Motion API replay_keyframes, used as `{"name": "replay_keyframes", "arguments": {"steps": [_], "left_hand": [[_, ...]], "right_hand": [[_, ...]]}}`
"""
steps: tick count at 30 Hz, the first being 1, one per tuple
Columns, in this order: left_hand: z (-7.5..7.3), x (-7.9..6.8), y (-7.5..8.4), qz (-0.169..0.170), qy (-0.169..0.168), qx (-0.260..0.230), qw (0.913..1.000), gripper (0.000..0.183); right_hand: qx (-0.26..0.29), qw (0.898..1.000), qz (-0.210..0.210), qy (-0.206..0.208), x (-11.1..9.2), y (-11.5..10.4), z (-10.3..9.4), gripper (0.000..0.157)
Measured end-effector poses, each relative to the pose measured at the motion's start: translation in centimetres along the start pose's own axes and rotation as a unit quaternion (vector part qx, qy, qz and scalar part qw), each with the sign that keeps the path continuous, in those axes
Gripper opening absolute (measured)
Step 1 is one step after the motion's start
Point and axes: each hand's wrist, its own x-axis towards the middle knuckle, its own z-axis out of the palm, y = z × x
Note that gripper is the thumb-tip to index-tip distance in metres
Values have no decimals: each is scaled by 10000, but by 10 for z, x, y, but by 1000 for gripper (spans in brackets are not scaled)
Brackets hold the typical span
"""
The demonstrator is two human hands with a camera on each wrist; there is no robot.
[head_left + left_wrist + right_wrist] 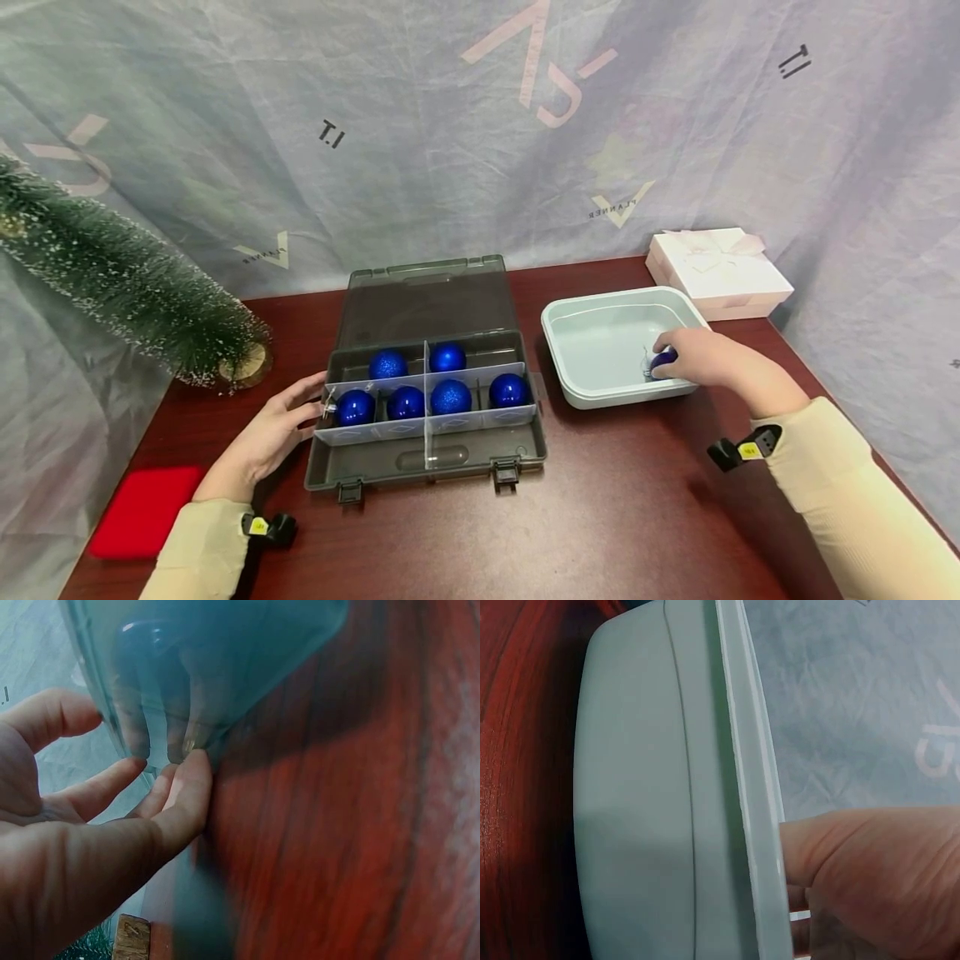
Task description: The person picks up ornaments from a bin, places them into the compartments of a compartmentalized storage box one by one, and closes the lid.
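A grey see-through compartment box [423, 454] lies with its lid [427, 307] folded back. Two blue Christmas balls, one glittery [387, 364], sit in its back row. Several more, such as a shiny ball [509, 390], fill the middle row. My left hand [273, 429] rests its fingertips on the box's left side, fingers extended, as the left wrist view also shows. Inside the pale green basin [600, 350], my right hand [701, 354] pinches a dark blue Christmas ball [663, 360] by its side. In the right wrist view the basin wall hides the fingertips.
At the left a frosted miniature Christmas tree [127, 283] leans on a wooden base [245, 363]. Nearer lies a red square [146, 510]. Behind the basin is a white gift box [720, 271] with a ribbon. A printed cloth [420, 167] hangs behind the table.
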Motion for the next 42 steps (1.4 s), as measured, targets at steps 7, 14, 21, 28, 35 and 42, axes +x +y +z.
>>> {"name": "replay_keyframes", "arguments": {"steps": [7, 14, 21, 28, 35, 42], "left_hand": [[0, 0, -1, 29, -12, -75, 10000, 63], [-1, 0, -1, 23, -15, -54, 10000, 63], [-2, 0, -2, 27, -33, -57, 10000, 63], [-2, 0, -3, 56, -22, -99, 9999, 63], [-1, 0, -3, 73, -3, -122, 9999, 62], [0, 0, -2, 70, 3, -112, 9999, 61]], "right_hand": [[-30, 9999, -129, -100, 2, 2, 1, 33], [197, 9983, -145, 527, 3, 0, 1, 39], [627, 9907, -61, 1210, 1, -11, 0, 45], [1022, 9741, -101, 2015, -3, -27, -2, 44], [1431, 9556, -375, 2549, -7, -49, -4, 46], [1603, 9360, -1091, 2939, -7, -76, -3, 41]]}}
